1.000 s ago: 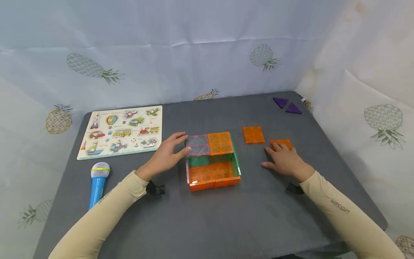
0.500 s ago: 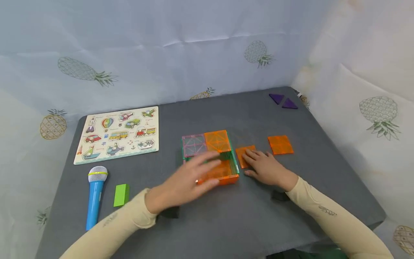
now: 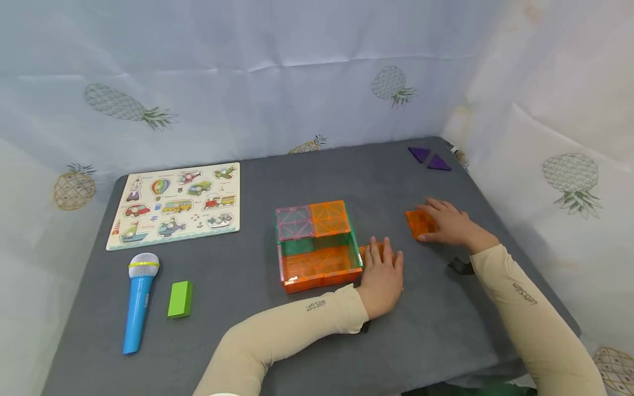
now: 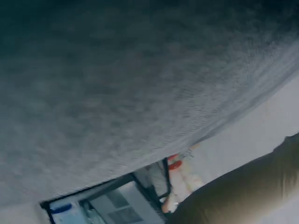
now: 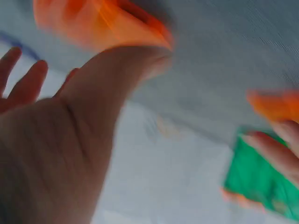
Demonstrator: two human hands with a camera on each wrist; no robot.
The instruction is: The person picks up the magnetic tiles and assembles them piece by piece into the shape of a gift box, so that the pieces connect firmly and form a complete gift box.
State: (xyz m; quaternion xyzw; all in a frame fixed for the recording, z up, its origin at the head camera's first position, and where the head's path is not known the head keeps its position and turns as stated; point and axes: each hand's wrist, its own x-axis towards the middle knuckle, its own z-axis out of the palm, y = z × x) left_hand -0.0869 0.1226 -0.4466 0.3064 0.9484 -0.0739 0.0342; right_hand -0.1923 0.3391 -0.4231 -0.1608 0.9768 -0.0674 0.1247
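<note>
We observed both hands over the right half of the grey surface. The left hand lay across the inner tile, its fingers straight and spread; we located this orange tile just beside the right wall of the box. The right hand, farther out, held the outer tile, also orange, between thumb and fingers; blur in the right wrist view kept us from telling whether this tile touched the surface. In the box we distinguished orange and green walls, with a pink panel and an orange panel side by side over its far half and the near half uncovered. To its left we noted the green block, the blue microphone and, behind them, the flat puzzle. Two purple triangles lay near the far right corner.
</note>
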